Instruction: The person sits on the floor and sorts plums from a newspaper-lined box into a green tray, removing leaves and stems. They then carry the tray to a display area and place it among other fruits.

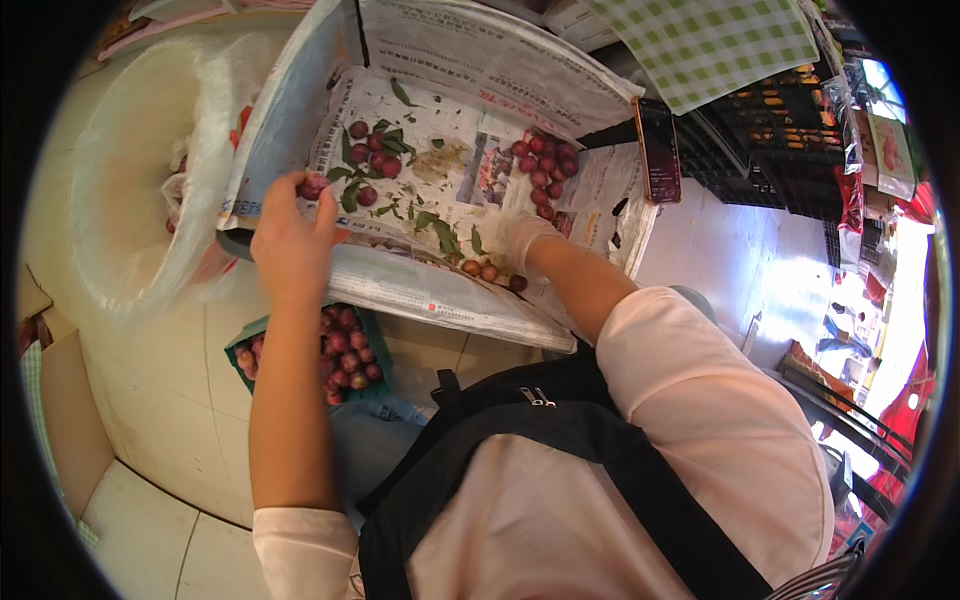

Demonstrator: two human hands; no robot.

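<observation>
A dark red plum [313, 186] is pinched between the thumb and fingers of my left hand [289, 236], over the near left corner of a newspaper-lined box [450, 304]. My right hand [525, 236], in a clear plastic glove, reaches down inside the box; its fingers are blurred, so whether it holds anything is hidden. Beyond it lies a cluster of red plums [546, 166]. Several plums with green leaves [375, 154] sit on the left side of the lining. Paler orange plums [480, 270] rest by the near wall, close to my right hand, with loose leaves [442, 234] beside them.
An open clear plastic bag [127, 187] stands left of the box, with fruit showing inside. Below is a green crate of plums [349, 352] on the tiled floor. A phone [657, 150] leans on the box's right rim. Black crates [757, 157] stand behind, partly under a checked cloth [720, 45].
</observation>
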